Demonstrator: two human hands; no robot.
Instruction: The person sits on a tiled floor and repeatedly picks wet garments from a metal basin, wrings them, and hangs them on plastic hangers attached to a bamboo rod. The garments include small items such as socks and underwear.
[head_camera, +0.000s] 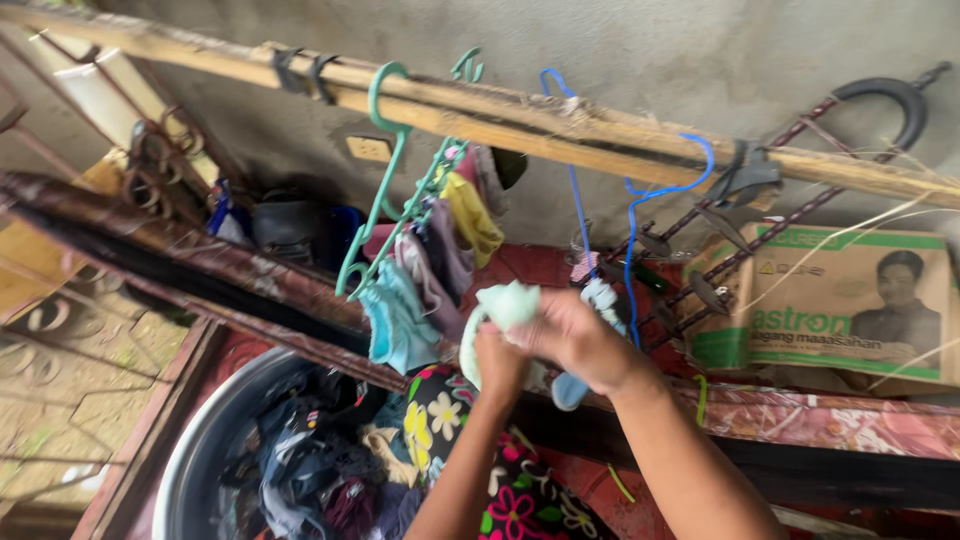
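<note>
Both my hands are raised in front of me, gripping one small pale green cloth (506, 305). My left hand (499, 362) clutches its lower part. My right hand (578, 340) closes over its upper right side. Just left of them, a green clip hanger (385, 195) hangs from a bamboo pole (520, 120) and carries several small garments, among them a light blue one (397, 320) and a yellow one (473, 215). A blue wire hanger (640, 200) dangles behind my right hand.
A metal basin (205, 440) full of dark damp clothes sits below left. A floral cloth (450, 420) lies beside it. A dark wooden rail (200, 260) crosses the view. A cardboard box (850, 300) stands at the right against a concrete wall.
</note>
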